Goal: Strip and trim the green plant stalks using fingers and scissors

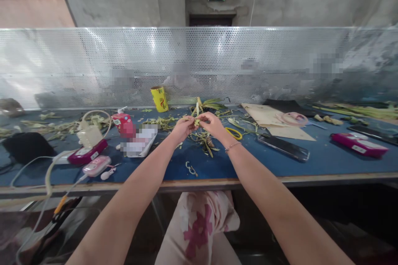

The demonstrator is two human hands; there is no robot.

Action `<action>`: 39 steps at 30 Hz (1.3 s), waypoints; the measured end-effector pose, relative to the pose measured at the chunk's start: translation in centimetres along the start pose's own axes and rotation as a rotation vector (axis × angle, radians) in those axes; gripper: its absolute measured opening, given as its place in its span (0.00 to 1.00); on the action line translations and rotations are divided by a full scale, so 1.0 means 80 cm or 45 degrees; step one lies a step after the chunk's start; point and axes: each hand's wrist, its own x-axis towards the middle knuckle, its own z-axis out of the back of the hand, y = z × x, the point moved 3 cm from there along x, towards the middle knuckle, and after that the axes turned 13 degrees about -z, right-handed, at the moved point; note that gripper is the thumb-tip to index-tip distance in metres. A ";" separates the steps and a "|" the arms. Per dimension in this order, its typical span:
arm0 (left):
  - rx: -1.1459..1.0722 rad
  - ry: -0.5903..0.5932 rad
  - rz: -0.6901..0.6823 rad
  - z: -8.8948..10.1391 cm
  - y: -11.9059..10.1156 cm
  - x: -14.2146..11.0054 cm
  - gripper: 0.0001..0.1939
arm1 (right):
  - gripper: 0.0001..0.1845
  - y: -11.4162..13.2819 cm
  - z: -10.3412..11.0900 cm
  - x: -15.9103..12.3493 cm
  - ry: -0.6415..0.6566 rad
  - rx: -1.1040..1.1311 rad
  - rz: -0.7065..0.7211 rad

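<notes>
My left hand (183,128) and my right hand (212,125) meet above the middle of the blue table. Between their pinched fingertips is a small piece of pale green plant leaf (197,122), with a strip standing up from it. The fingers partly cover it, and its exact shape is too small to make out. Below the hands lies a heap of leaf scraps (207,143). A yellow loop-shaped handle (234,133) shows just right of my right wrist.
Left stand a yellow can-like container (159,99), a red pump bottle (122,123) and a white device (141,141). To the right lie a dark phone (284,147), cardboard (270,122) and a magenta box (359,145). A perforated metal screen (205,58) closes the back.
</notes>
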 end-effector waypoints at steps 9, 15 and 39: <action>0.060 0.092 -0.032 -0.003 0.002 -0.001 0.10 | 0.07 0.002 -0.001 -0.002 0.027 0.128 -0.191; 0.048 0.115 -0.054 -0.005 0.004 0.000 0.13 | 0.09 -0.002 -0.002 -0.002 0.031 0.441 -0.393; 0.216 0.156 -0.066 -0.006 0.014 0.002 0.12 | 0.18 -0.030 0.002 0.010 -0.179 0.213 -0.490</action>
